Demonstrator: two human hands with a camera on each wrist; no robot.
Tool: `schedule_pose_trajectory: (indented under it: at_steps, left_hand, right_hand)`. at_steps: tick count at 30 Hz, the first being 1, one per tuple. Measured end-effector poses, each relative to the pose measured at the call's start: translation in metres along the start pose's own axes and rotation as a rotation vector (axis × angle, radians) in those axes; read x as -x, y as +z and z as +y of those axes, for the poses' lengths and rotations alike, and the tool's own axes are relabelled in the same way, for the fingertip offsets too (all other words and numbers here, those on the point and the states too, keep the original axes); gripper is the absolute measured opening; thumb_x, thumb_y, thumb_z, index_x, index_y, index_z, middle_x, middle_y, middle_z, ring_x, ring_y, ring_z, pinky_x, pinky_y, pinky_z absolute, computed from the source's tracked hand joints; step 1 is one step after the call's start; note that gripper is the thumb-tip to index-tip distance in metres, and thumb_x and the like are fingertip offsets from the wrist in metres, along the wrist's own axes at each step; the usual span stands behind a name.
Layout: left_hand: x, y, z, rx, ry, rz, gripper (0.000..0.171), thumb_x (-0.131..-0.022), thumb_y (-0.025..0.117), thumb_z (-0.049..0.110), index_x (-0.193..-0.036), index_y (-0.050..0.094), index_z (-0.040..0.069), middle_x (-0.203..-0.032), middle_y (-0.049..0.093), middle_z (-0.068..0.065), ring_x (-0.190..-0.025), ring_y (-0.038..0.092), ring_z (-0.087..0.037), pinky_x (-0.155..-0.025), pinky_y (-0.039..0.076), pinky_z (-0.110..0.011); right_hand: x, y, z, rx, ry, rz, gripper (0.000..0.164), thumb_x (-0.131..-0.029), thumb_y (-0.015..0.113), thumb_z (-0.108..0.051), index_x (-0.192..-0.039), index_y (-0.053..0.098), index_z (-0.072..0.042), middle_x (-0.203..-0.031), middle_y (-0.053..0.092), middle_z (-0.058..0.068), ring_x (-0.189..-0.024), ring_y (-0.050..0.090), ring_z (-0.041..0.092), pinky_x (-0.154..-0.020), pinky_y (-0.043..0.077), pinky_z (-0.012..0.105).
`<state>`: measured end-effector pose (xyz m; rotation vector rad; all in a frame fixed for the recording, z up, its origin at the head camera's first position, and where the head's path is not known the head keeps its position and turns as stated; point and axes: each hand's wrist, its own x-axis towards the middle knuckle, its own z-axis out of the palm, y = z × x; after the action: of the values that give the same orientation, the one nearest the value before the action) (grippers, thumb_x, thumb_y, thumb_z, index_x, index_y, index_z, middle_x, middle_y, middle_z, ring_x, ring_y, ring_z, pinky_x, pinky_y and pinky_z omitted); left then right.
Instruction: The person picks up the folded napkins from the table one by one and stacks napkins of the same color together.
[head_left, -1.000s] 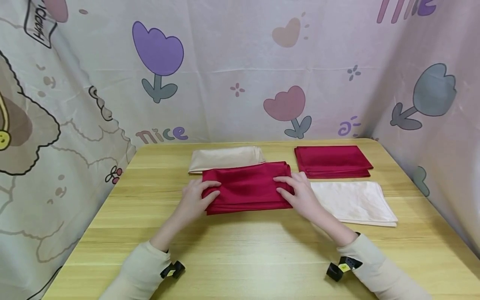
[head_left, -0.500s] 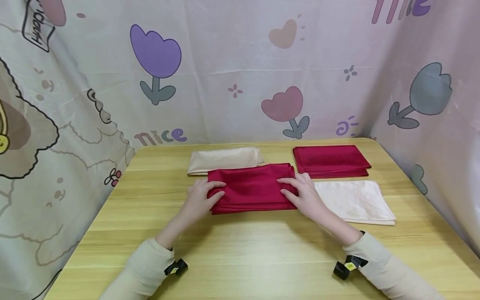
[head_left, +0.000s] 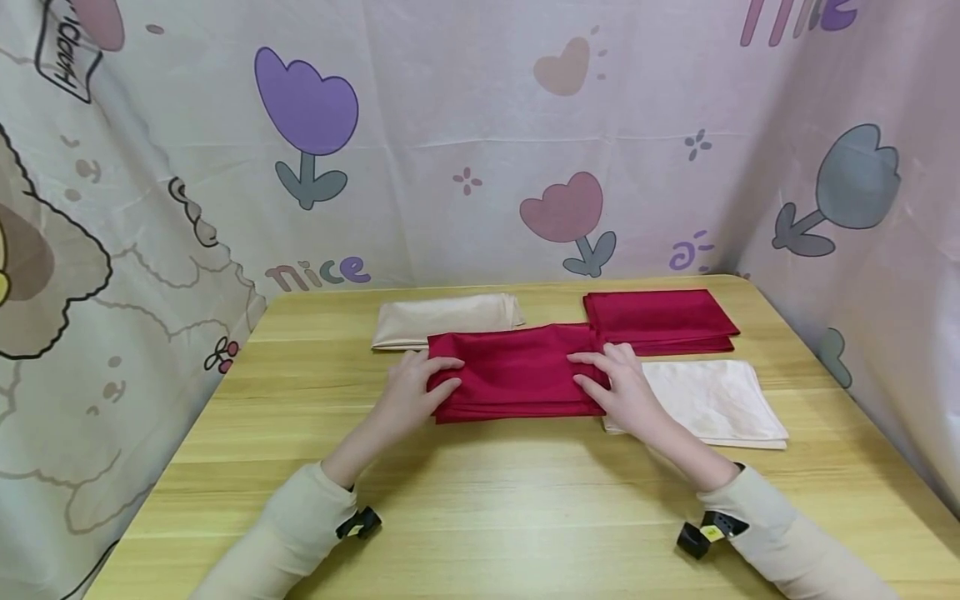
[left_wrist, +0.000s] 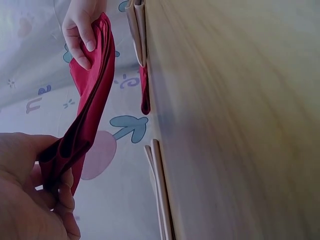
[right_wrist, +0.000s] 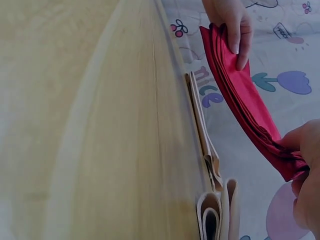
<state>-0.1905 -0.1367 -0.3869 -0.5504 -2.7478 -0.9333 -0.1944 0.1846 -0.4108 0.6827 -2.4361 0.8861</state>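
Left fingers + right fingers: pinching opposite ends | folded red cloth: aloft, farther right than earlier

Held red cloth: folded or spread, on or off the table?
Folded, off the table: wrist views show the red cloth in stacked layers above the wood, gripped by the left hand and right hand.

The head view looks forward and down; both wrist views (nearer, sideways) share the held cloth.
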Motion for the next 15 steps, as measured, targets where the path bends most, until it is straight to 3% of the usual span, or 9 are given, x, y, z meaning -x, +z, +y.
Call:
schedule_pose_trajectory:
  at_steps: [9, 15]
  left_hand:
    - [-0.008, 0.005, 0.006, -0.015, 0.036, 0.008, 0.024, -0.089, 0.070, 0.023, -0.112, 0.072, 0.016, -0.114, 0.066, -0.008, -0.106, 0.051, -0.026, -0.096, 0.033, -0.051]
    - [-0.013, 0.007, 0.010, -0.043, 0.052, 0.008, 0.025, -0.088, 0.071, 0.023, -0.113, 0.072, 0.017, -0.111, 0.065, -0.006, -0.106, 0.051, -0.025, -0.090, 0.034, -0.047]
  right_hand:
    - [0.001, -0.007, 0.006, 0.016, 0.015, 0.028, 0.029, -0.080, 0.076, -0.005, -0.108, 0.073, -0.010, -0.075, 0.049, 0.000, -0.088, 0.040, 0.018, -0.077, 0.029, 0.032]
    - [0.001, -0.011, 0.011, 0.024, 0.021, 0.043, 0.030, -0.080, 0.076, -0.003, -0.108, 0.073, -0.011, -0.076, 0.052, 0.002, -0.088, 0.041, 0.019, -0.078, 0.030, 0.035]
